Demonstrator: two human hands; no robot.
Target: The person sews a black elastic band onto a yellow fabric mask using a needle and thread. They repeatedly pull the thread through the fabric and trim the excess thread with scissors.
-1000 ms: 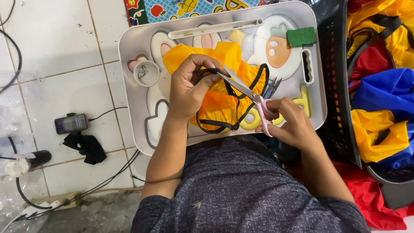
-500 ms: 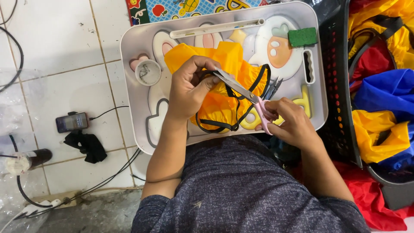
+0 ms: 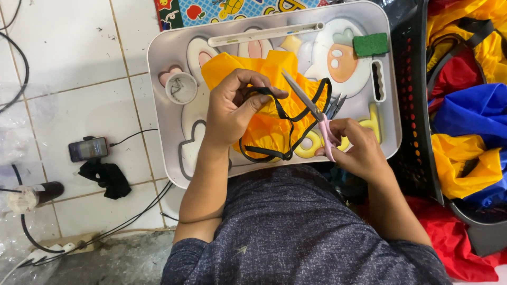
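Left hand (image 3: 232,108) pinching black strap (image 3: 274,103) on yellow fabric (image 3: 264,132), right hand (image 3: 354,148) gripping pink-handled scissors (image 3: 311,113), blades angled up-left toward strap.

A small dark rectangular phone (image 3: 88,149) lies on the white tiled floor (image 3: 58,58), left of the grey lap tray (image 3: 161,95) and well apart from it. Its screen faces up and shows a dim greyish picture; the details are too small to tell. A thin black cable (image 3: 132,135) goes from the phone towards the tray. At the far left edge lies crumpled clear plastic wrapping (image 3: 13,121) on the floor. No labels or signs are visible.
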